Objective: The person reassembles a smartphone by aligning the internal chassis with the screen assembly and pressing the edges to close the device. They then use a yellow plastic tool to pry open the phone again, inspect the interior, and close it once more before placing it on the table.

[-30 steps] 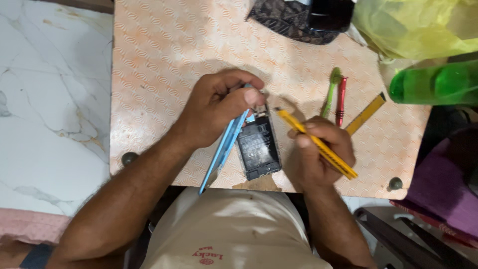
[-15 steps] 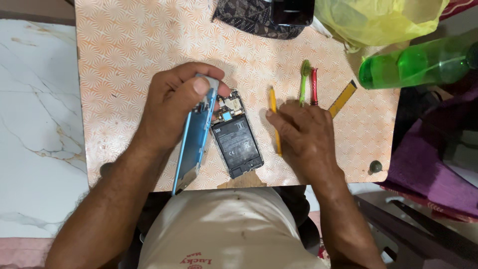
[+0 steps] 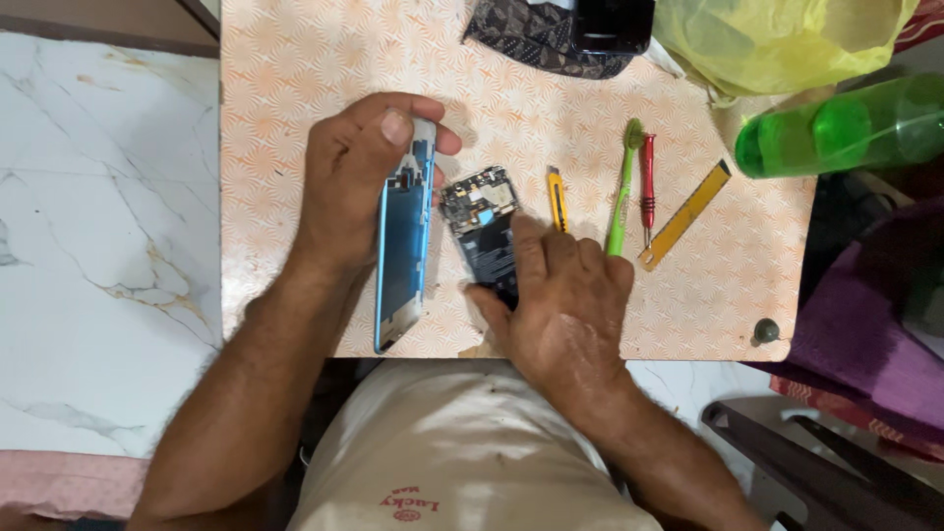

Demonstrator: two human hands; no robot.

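My left hand (image 3: 346,187) grips a blue phone back frame (image 3: 403,246), holding it on edge, lifted off the phone. The opened phone body (image 3: 482,228), with its dark battery and circuit board showing, lies flat on the patterned table (image 3: 285,118). My right hand (image 3: 560,295) rests on the lower half of that phone body, fingers pressing it down. A small yellow cutter (image 3: 558,195) lies on the table just past my right fingertips.
To the right lie a green toothbrush (image 3: 621,192), a red screwdriver (image 3: 647,187) and a yellow ruler (image 3: 685,216). A green bottle (image 3: 836,126), a yellow plastic bag (image 3: 787,39) and a dark pouch (image 3: 541,34) sit at the far edge. White marble floor is left.
My left hand has pulled the blue frame away from the phone body, to the left. My right hand put the yellow cutter down and now presses on the phone body.
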